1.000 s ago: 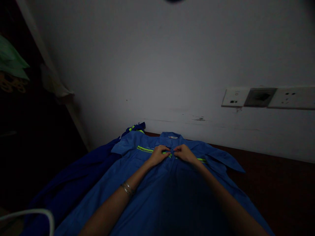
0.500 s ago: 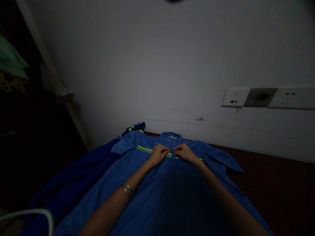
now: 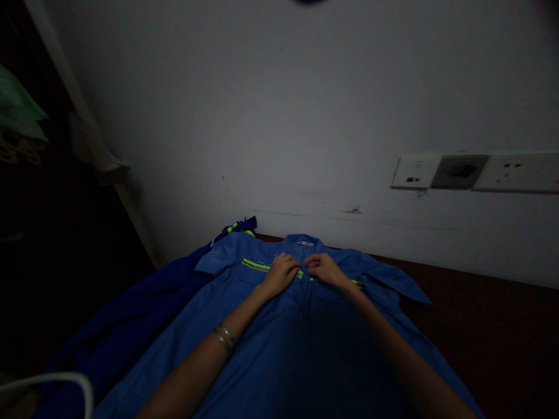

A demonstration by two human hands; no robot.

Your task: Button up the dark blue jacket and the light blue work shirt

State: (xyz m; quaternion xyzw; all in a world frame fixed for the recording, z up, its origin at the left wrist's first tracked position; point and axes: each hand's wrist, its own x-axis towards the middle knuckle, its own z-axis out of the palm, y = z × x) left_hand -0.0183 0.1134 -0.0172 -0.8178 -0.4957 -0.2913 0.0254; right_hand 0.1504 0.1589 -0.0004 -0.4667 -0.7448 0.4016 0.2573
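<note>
A light blue short-sleeved work shirt (image 3: 248,314) lies spread out, collar toward the wall, with a yellow-green reflective band across its chest. On its front opening, my left hand (image 3: 282,273) is closed, pinching the left edge of the cloth at the band. Just to the right, my right hand (image 3: 324,270) has its thumb and fingers bent together at the other edge of the opening. The fingertips of both hands are close to each other. Whatever small part lies between them is too dark to make out. A bracelet circles my left wrist.
A darker blue garment (image 3: 131,308) with reflective trim lies to the left, partly under the shirt. The dark red-brown tabletop (image 3: 489,314) shows at right. Behind stands a grey wall (image 3: 279,116) with sockets (image 3: 458,172). A white curved tube or cable (image 3: 65,377) is at lower left.
My right hand's fingers have shifted slightly left and up, nearer the shirt's opening. My left hand stays nearly in place on the cloth.
</note>
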